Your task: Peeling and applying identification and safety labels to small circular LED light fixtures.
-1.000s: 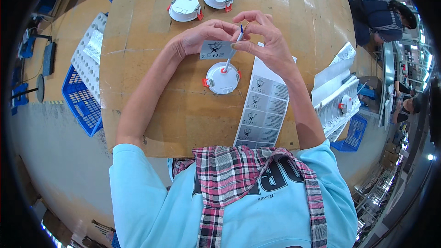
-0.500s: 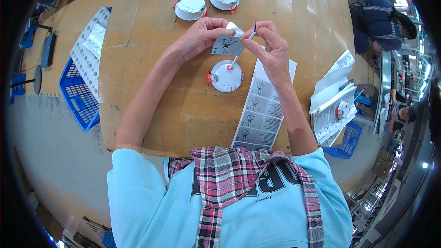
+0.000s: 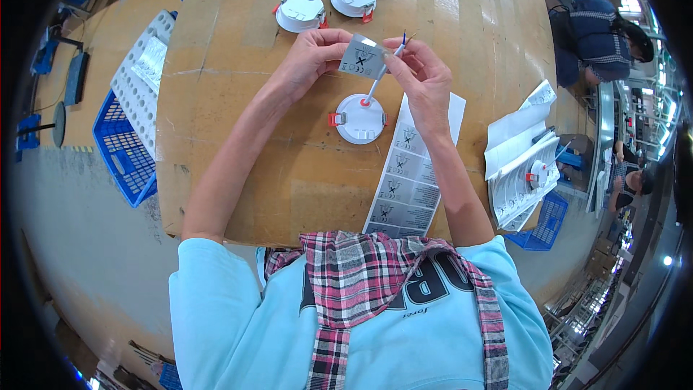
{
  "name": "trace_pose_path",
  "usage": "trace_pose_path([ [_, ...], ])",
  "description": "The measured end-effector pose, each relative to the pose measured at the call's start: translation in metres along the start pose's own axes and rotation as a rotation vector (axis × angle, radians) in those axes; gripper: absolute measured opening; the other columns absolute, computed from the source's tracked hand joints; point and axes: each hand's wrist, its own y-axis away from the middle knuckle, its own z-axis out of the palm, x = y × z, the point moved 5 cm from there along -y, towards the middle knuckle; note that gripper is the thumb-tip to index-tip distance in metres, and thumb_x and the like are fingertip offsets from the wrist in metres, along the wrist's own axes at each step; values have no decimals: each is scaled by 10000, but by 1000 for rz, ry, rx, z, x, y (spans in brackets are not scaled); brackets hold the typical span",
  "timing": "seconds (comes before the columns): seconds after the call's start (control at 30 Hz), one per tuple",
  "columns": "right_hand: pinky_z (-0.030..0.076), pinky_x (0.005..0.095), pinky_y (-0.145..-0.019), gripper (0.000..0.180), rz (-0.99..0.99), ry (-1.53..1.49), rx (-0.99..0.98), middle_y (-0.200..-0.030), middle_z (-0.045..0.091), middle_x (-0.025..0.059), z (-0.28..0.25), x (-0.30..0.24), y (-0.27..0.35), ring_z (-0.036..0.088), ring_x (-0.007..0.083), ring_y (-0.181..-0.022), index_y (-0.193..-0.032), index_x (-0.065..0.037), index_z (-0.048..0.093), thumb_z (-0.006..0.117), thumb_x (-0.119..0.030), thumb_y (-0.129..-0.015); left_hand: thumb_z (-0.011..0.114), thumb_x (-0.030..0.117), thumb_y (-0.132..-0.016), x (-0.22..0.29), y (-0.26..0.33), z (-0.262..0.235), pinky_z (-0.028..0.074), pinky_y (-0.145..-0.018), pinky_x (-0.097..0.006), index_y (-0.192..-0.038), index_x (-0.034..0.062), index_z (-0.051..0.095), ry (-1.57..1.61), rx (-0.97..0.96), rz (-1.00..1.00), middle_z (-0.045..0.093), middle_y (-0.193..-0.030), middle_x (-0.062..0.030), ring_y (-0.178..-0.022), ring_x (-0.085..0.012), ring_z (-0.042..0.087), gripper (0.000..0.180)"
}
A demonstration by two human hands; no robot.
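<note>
Worktable: two hands positioned a silver label at a downlight's cable.
The label sheet lay right of centre, partly covered by the right forearm. The left hand had thumb and fingers clamped on the label's left edge; the right hand had thumb and fingertips together on the cable near its upper end. The round white downlight rested on the worktable below the hands, its red-and-metal spring clips at either side. The label was raised above it, right edge at the cable; whether it adhered could not be determined. Exposed wire ends projected beyond the right-hand grip.
</note>
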Motion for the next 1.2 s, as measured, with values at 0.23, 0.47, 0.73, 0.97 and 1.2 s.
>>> trace_pose_path([
  [0.23,518,225,-710,124,-20,-27,8,-867,601,23,1,4,-1,604,79,-794,-1006,-14,625,642,-45,-887,631,98,-894,4,1,-1,530,-798,-250,-1000,20,697,-104,59,0,705,-926,-30,-848,-82,658,147],
  [0.47,501,212,-655,104,11,50,15,-889,575,27,3,2,-2,605,70,-748,-953,-15,568,639,-38,-879,625,104,-902,8,2,5,542,-802,-277,-994,22,699,-96,68,37,707,-921,-35,-841,-93,664,143],
  [0.73,507,206,-615,182,32,36,-15,-920,563,46,5,4,-1,633,91,-750,-952,-8,508,663,-33,-860,629,105,-899,10,3,6,548,-805,-292,-970,23,696,-125,64,57,704,-905,-36,-820,-97,666,128],
  [0.97,536,224,-638,183,37,-13,-32,-929,569,69,7,0,1,660,127,-777,-982,2,503,644,-18,-868,635,125,-899,12,5,7,558,-792,-288,-984,23,700,-154,79,61,706,-909,-41,-829,-105,676,148],
  [1.2,542,233,-654,185,14,35,-20,-930,570,71,6,0,-1,657,130,-772,-999,6,504,635,-19,-871,649,140,-892,17,6,5,567,-782,-276,-1019,15,703,-235,125,0,705,-912,-43,-843,-116,683,187],
])
